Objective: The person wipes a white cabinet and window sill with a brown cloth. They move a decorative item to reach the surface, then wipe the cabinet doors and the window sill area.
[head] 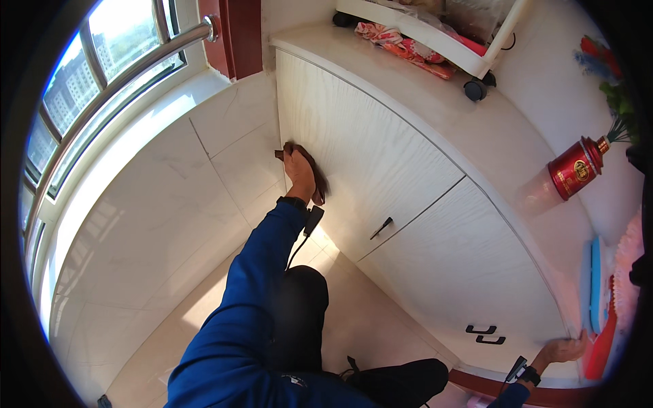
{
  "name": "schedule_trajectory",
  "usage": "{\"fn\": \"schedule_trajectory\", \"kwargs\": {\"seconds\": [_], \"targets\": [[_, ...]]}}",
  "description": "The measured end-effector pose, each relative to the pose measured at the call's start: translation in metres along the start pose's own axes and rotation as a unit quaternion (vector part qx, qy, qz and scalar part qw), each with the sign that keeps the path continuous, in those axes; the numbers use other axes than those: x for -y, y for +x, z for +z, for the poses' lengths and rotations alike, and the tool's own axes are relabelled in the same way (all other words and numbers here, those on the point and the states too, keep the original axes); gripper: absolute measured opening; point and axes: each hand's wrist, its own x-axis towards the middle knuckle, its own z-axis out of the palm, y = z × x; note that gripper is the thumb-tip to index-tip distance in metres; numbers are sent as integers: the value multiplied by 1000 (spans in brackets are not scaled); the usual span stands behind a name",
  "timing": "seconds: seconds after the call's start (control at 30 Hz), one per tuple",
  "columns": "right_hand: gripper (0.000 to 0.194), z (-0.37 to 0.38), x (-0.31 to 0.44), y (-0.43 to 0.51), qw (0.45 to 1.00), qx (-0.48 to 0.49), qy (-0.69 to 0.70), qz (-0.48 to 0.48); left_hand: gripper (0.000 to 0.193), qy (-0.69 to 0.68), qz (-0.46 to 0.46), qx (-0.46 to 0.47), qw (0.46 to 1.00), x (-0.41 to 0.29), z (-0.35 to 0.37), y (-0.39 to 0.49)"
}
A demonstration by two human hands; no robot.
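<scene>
My left hand (300, 173) presses a dark brown cloth (320, 184) against the white wood-grain cabinet door (352, 132), near its left edge. The cloth is bunched under the fingers and slightly blurred. At the lower right, my right hand (563, 350) grips the front edge of the pale countertop (520, 127), its fingertips beside a red-handled item (602, 341). Between the hands, the door has a small black handle (381, 228). Two more black handles (481, 329) sit lower on the cabinet front. Both wrists wear black bands with small devices.
On the countertop stand a white wheeled rack (408, 20), a red bottle (576, 168) with artificial flowers and a blue-and-white brush-like item (596, 285). A tiled wall (168, 204) and a metal window rail (102, 107) are at left. My bent knees (306, 306) are above the tiled floor.
</scene>
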Motion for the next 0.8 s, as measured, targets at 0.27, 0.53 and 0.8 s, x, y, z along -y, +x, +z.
{"fn": "schedule_trajectory", "kwargs": {"seconds": [0.27, 0.53, 0.8], "targets": [[49, 0, 3, 0, 1000, -1, -1, 5, 45, -55, 40, 12, 998, -45, 26, -75], [50, 1, 13, 6, 999, -37, 15, -9, 71, 50, 491, 190, 849, -122, 50, -228], [55, 1, 11, 6, 999, -27, -24, -28, 71, 69, 495, 164, 850, -49, 26, -167]]}}
